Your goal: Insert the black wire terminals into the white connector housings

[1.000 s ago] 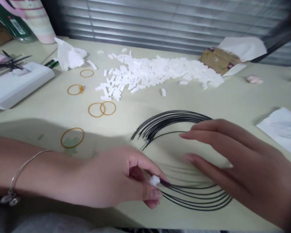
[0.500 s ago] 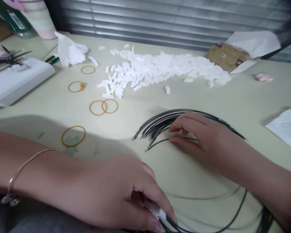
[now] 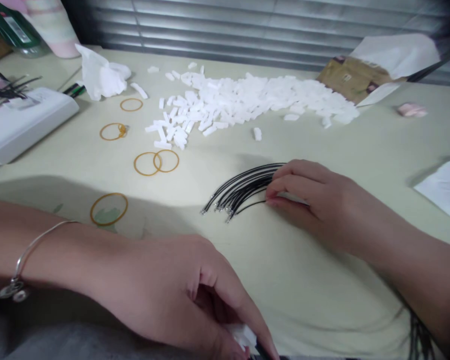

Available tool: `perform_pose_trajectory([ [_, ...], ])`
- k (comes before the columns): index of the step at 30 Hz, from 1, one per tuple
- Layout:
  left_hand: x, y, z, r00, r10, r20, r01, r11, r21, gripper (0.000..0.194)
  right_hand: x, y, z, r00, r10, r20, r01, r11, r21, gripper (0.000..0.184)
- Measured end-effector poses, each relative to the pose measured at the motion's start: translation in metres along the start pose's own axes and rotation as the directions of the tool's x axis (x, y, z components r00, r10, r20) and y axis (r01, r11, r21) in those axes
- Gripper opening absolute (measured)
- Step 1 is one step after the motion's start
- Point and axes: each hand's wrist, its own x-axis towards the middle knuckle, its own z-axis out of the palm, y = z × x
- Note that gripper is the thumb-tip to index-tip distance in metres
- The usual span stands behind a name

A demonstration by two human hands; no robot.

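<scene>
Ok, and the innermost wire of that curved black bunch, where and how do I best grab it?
Probably pinch the wire partway along, where the right hand meets it, from the near side: there it curves clear of the bunch, while toward the metal tips it runs close to the others.

We have our left forearm (image 3: 60,260) stretched out on the near left of the black cable bundle (image 3: 243,186). Our left hand (image 3: 172,280) is on the near side of the bundle, knuckles up, thumb and index finger bent together in a pinch. Our right forearm (image 3: 401,245) slants in from the bundle's right; our right hand (image 3: 315,197) arches over its right part, thumb and index fingertips meeting at its near edge.
</scene>
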Motion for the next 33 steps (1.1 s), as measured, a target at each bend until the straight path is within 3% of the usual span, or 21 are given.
perform_pose_trajectory([
  [3, 0.001, 0.003, -0.002, 0.99, -0.083, 0.118, 0.077, 0.996, 0.053, 0.03, 0.004, -0.011, 0.001, 0.998, -0.055, -0.036, 0.056, 0.998, 0.022, 0.007],
  [7, 0.004, 0.004, -0.004, 0.982, -0.111, 0.151, 0.115, 0.993, -0.015, 0.033, 0.008, -0.02, 0.004, 0.995, -0.094, -0.03, 0.096, 0.994, 0.055, 0.011],
  [19, 0.002, 0.002, -0.003, 0.984, -0.129, 0.126, 0.13, 0.992, 0.006, 0.03, 0.007, -0.021, 0.007, 0.997, -0.072, 0.027, 0.072, 0.997, 0.032, 0.011],
  [25, 0.002, 0.003, -0.004, 0.981, -0.131, 0.143, 0.131, 0.991, 0.009, 0.031, 0.003, -0.014, 0.001, 0.997, -0.039, -0.065, 0.037, 0.999, -0.039, 0.009],
  [28, 0.003, 0.003, -0.003, 0.988, -0.092, 0.127, 0.09, 0.996, 0.02, 0.032, 0.004, -0.012, 0.001, 0.997, -0.055, -0.06, 0.051, 0.996, -0.072, 0.01],
  [33, 0.005, 0.002, -0.003, 0.985, -0.118, 0.125, 0.118, 0.993, 0.005, 0.03, 0.006, -0.016, 0.005, 0.994, -0.097, -0.048, 0.096, 0.995, -0.021, 0.008],
])
